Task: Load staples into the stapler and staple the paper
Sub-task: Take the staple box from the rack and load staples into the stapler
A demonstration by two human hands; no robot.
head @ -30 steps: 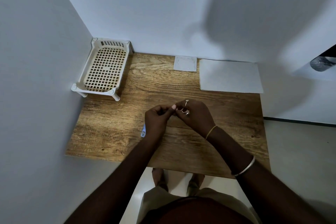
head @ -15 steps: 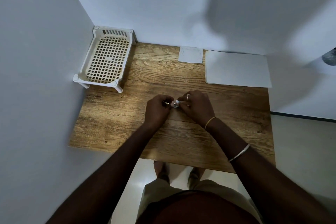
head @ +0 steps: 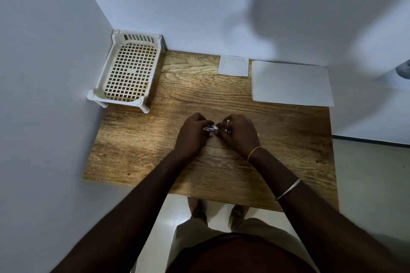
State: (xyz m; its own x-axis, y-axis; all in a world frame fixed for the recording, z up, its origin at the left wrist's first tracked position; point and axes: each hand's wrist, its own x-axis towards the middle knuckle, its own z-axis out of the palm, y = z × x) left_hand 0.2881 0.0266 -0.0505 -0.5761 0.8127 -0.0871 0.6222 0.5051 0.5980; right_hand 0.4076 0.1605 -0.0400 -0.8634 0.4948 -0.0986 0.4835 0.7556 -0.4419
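Both hands have dropped onto the counter point(head: 137, 162) mid-board — left hand point(head: 190, 134) and right hand point(head: 240, 133) pinch the small metal stapler point(head: 209, 128) between them, likely steadying it for loading. Paper point(head: 290, 83) waits at the far right corner.

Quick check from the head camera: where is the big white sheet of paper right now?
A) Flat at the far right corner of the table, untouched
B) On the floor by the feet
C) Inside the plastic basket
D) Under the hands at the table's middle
A: the large sheet of paper lies flat at the table's far right corner, well away from the left hand and right hand, which meet over a small metallic item mid-table.
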